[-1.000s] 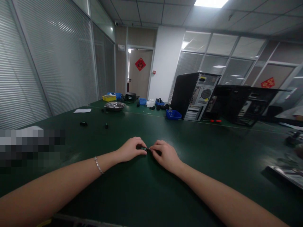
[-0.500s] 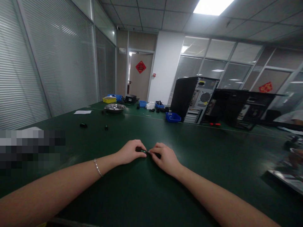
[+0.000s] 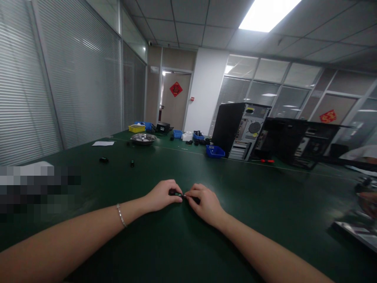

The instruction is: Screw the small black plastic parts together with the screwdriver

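Note:
My left hand is closed, thumb and fingers pinching a small dark piece with a green face just above the green tabletop. Facing it, my right hand pinches a thin piece with a light metallic tip; its exact kind is too small to make out. That tip meets or nearly meets the right end of the dark piece. Farther out on the left lie a small black part and another small dark part.
At the back stand a round metal bowl, a yellow bin, a blue bin and a black computer tower. A white paper lies at left. A metal tray and a person's sleeve are at right.
The whole scene sits slightly lower in view, as the camera has tilted up a little. Both hands keep the same pinch, with the two pieces still end to end.

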Demonstrator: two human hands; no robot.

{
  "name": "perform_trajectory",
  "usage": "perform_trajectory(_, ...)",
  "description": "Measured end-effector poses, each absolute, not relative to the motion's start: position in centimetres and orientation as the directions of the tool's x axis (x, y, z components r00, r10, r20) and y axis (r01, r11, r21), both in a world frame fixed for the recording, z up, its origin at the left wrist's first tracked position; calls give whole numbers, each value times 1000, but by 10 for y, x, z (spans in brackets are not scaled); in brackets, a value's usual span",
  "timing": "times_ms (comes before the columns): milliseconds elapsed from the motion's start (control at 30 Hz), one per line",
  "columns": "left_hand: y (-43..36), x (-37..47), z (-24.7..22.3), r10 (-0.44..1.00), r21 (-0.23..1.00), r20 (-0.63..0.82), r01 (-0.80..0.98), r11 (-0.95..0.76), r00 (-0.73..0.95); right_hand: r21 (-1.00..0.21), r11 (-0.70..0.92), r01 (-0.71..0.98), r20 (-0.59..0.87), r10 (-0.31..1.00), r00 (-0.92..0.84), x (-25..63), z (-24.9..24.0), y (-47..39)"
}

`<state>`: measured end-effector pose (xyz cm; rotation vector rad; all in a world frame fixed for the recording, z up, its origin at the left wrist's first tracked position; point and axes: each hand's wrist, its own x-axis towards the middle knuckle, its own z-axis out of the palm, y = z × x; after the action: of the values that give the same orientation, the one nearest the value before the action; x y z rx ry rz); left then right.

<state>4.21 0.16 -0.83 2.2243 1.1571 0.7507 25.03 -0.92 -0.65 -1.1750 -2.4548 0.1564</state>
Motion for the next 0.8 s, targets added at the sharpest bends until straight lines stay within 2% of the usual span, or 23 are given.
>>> perform_trajectory(300,2,42,-6,835,644,233,564,-516,498,-276,626,729,318,775,-546,248,-5,-10)
perform_trajectory(800,5,44,-9,872,746,249,491,-450,421,-318,638,701,363,765,-532,246,-11,-5)
